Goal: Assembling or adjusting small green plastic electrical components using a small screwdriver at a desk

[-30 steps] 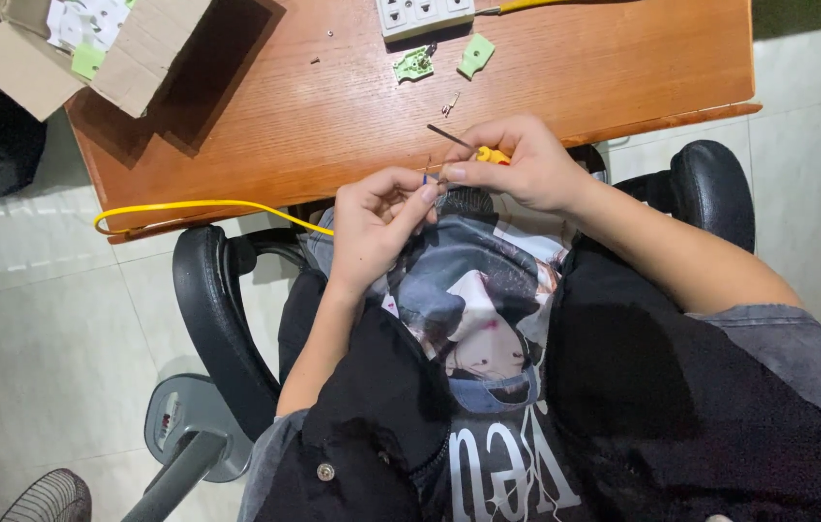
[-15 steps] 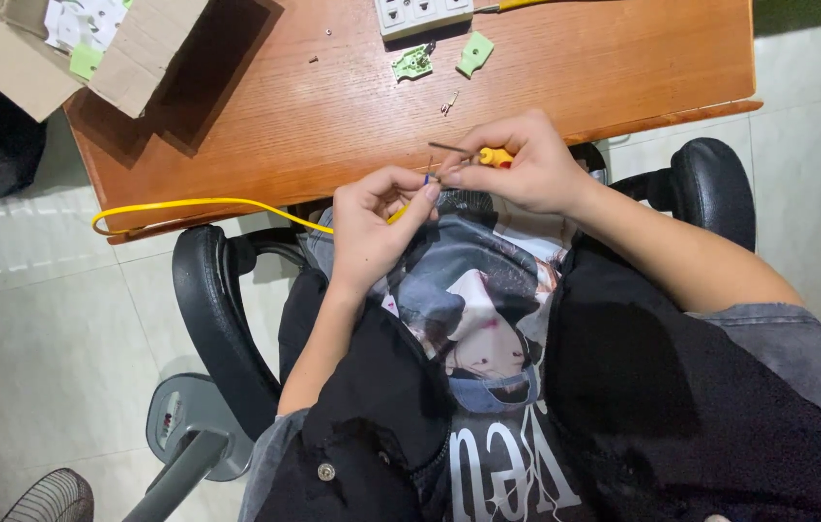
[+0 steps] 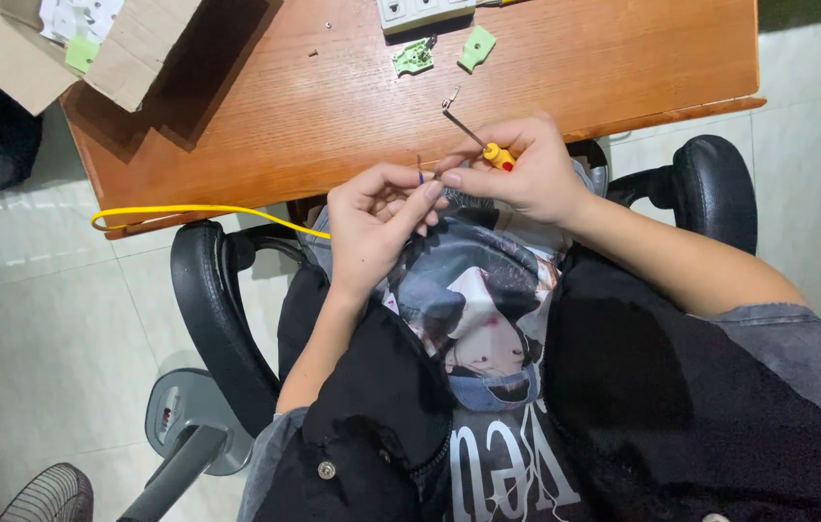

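Observation:
My left hand (image 3: 377, 217) pinches the end of a yellow cable (image 3: 198, 210), and thin wire ends stick up from its fingertips at the table's near edge. The cable runs left along that edge and loops back. My right hand (image 3: 517, 169) grips a small screwdriver (image 3: 478, 140) with a yellow handle. Its metal shaft points up and left over the wooden table (image 3: 333, 106). The fingertips of both hands nearly touch above my lap.
Two green plastic parts (image 3: 444, 53) and a white socket plate (image 3: 425, 12) lie at the table's far side. An open cardboard box (image 3: 91, 43) sits at the left corner. I sit in a black office chair (image 3: 227, 319) with an armrest on each side, over a tiled floor.
Both hands rose slightly toward the table edge. The screwdriver shaft tilted up over the tabletop, and the wire ends in my left hand now stand upright.

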